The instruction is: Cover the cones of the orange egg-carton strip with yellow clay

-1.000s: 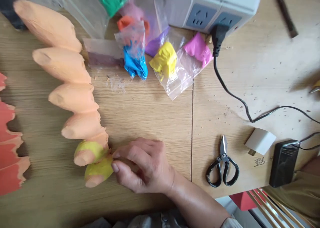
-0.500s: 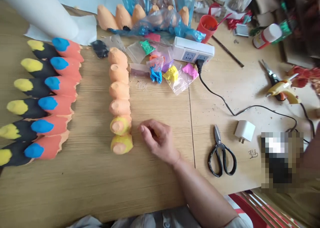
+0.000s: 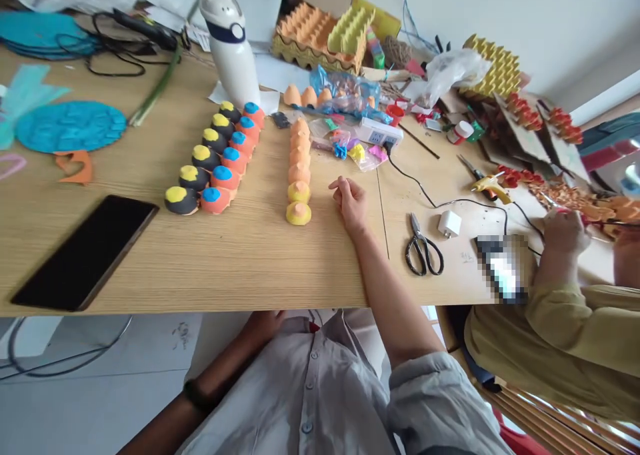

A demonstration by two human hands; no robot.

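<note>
1 egg-carton strip [image 3: 299,170], long axis front-to-back, yellow end [image 3: 299,220] nearest.

Six black cups [image 3: 205,157], six red cups [image 3: 234,160], two yellow-banded cups [image 3: 299,213]

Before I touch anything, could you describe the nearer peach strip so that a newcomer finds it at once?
On the table, find the black and red cones. The peach strip stands between them and the right hand's fingers. Its two nearest cones are yellow around peach tips, unlike the peach row by the blue bag.
</note>
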